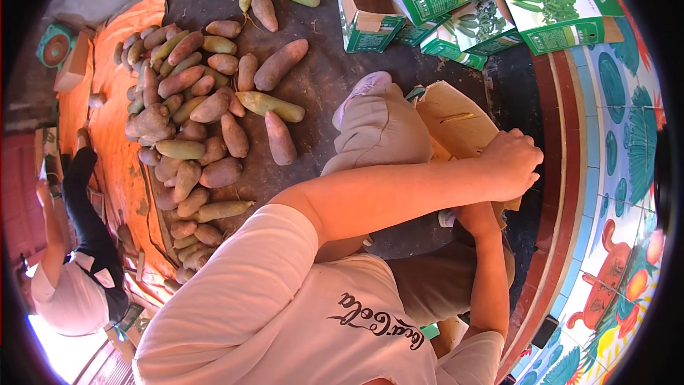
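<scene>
My left arm reaches across my body to the right, and my left hand (509,162) is closed in a fist over the near right side of an open cardboard box (450,110). What the fist holds, if anything, is hidden. From below comes my right forearm; my right hand (476,215) lies under the left forearm, its fingers out of sight. The box stands between my bent legs, brown inside, with a narrow slot in its raised flap. The inside of the box is mostly covered by my arm.
A large heap of reddish and green radishes (203,110) lies on dark ground to the left. Green-and-white printed cartons (456,18) stand at the far right. A tiled, painted wall (620,171) borders the right. Another person (78,285) is at far left, beside an orange sheet (114,164).
</scene>
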Action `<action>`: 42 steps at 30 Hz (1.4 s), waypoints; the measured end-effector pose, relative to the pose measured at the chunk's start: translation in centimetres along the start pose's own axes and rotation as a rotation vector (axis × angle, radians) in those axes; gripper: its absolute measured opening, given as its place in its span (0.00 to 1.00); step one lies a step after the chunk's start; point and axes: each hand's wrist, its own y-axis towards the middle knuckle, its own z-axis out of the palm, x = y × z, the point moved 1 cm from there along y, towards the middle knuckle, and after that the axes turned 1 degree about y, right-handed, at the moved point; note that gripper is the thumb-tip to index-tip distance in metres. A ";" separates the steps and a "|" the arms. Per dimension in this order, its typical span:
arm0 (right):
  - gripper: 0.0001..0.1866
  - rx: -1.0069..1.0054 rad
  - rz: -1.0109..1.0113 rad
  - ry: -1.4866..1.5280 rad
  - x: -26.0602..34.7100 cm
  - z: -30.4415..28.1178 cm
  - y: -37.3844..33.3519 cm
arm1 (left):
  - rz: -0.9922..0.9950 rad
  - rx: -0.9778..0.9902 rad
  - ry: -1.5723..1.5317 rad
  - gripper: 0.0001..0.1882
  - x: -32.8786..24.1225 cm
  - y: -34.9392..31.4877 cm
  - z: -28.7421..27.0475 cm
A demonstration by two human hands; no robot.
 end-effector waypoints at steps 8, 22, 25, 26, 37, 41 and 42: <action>0.21 0.307 0.133 -0.155 2.0 0.3 1.2 | 0.192 -0.324 -0.064 0.10 0.4 0.0 -5.8; 0.22 0.150 0.021 -0.161 3.5 -0.5 0.8 | -0.975 -0.141 0.859 0.27 35.9 -25.2 -17.3; 0.22 0.139 0.078 -0.118 2.8 -0.2 0.3 | -1.215 0.066 0.836 0.33 36.1 -27.8 -14.9; 0.22 0.134 0.079 -0.110 2.7 0.0 0.3 | -1.269 0.142 0.851 0.36 36.2 -28.7 -14.5; 0.21 0.114 0.066 -0.115 2.9 0.3 0.3 | -1.352 0.870 0.850 0.41 33.1 -25.9 -15.1; 0.21 0.101 0.050 -0.125 2.7 1.1 -0.1 | -1.211 1.036 0.909 0.43 29.6 -27.7 -13.1; 0.21 0.103 0.046 -0.128 2.6 1.2 -0.2 | -1.214 1.081 0.898 0.40 28.9 -27.7 -12.7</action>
